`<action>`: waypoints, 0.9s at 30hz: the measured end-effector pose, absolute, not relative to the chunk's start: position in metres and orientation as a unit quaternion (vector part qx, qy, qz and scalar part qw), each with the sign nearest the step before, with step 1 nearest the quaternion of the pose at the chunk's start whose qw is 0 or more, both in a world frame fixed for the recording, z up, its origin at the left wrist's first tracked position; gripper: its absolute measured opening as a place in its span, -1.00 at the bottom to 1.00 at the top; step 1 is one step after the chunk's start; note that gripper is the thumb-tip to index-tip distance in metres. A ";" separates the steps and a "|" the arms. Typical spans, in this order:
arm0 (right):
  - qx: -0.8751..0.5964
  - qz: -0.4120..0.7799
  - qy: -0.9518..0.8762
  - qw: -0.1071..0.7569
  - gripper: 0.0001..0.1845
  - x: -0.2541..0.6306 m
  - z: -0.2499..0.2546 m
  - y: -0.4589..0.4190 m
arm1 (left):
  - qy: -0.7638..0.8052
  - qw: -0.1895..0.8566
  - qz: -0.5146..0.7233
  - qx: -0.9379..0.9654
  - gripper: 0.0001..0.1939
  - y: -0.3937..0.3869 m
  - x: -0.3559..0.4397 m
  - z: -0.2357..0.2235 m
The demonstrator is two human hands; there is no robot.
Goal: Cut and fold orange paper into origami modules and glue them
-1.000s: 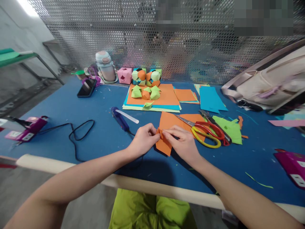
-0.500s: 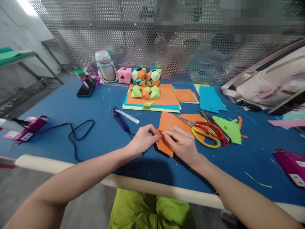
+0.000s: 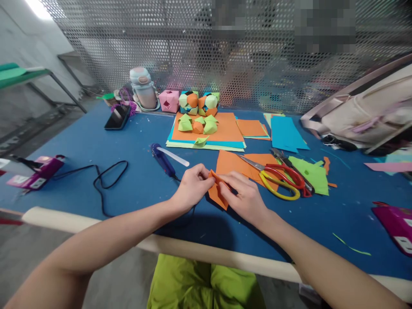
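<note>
Between my two hands is a folded piece of orange paper (image 3: pixel 218 196), held just above the blue table near its front edge. My left hand (image 3: pixel 193 185) pinches its upper left corner between thumb and fingers. On the right side, my right hand (image 3: pixel 242 191) grips the paper's edge, fingers bent over it. Scissors (image 3: pixel 279 178) with red and yellow handles lie just right of my right hand, on flat orange paper (image 3: pixel 228 162). A black-handled cutter (image 3: pixel 294 171) rests against the scissors. Left of my hands lies a blue glue gun (image 3: pixel 163 161) with a white glue stick.
Stacked coloured sheets (image 3: pixel 225 126) carry small folded paper pieces, with folded paper cubes (image 3: pixel 189 103) behind. A bottle (image 3: pixel 143 89), a phone (image 3: pixel 117 117) and a power strip (image 3: pixel 35 172) with a black cable are on the left. Green scraps (image 3: pixel 312 176) and a bag (image 3: pixel 363 107) are right.
The orange paper has turned and folded more upright between my hands, its lower corner shifting left. My right hand's fingers have spread a little along its edge.
</note>
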State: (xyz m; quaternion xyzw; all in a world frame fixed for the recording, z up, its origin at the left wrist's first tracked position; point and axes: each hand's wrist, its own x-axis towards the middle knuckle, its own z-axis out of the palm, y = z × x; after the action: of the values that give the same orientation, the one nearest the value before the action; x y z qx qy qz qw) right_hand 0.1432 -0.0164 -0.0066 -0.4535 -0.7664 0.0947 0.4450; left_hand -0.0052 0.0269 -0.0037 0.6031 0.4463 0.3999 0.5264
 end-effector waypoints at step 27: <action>-0.491 0.188 -0.749 0.403 -0.79 0.158 -0.007 -0.009 | 0.424 0.503 0.335 0.674 -0.78 0.032 -0.008 -0.003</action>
State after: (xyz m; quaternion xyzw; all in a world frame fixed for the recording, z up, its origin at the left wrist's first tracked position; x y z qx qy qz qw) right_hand 0.1583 -0.0093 -0.0071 -0.4906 -0.7493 0.1883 0.4030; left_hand -0.0085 0.0325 -0.0027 0.6741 0.4245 0.3353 0.5030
